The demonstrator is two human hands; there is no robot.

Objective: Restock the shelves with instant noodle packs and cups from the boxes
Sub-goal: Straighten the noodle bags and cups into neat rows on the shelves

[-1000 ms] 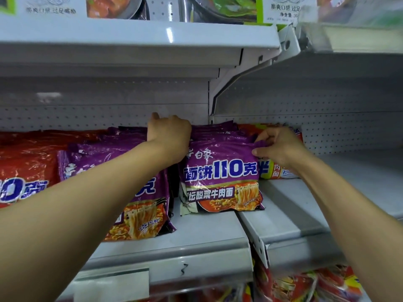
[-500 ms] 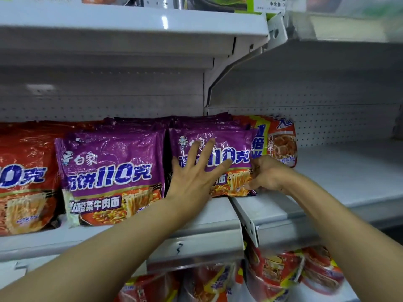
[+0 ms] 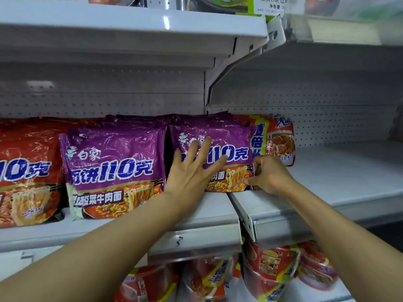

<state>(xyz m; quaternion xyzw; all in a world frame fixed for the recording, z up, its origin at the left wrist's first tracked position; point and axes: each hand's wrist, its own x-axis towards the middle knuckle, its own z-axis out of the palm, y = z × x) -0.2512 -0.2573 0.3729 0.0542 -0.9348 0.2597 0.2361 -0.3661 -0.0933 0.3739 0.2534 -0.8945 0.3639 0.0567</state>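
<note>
I see the purple noodle pack standing upright at the front of its row, glossy film catching the light, a white elephant logo and big "110" lettering across the middle, and a picture of noodles in orange broth along the bottom. It stands directly under my left hand and just to the left of my right hand, on the middle shelf. To the left of my left hand stands a second purple pack of the same print, and further left the red packs. Behind and above my right hand a red and yellow pack leans against the purple row. The shelving is white metal with a perforated back panel; the shelf board to the right of my right hand sits a little apart from the one under the purple packs, with a gap between their edges. Below both hands, the lower shelf holds red noodle cups. My left hand lies flat on the face of the pack, fingers straight and spread, pressing on it. My right hand is curled, its thumb and fingertips pinching the pack's lower right corner, the heel of the hand resting on the shelf edge.
</note>
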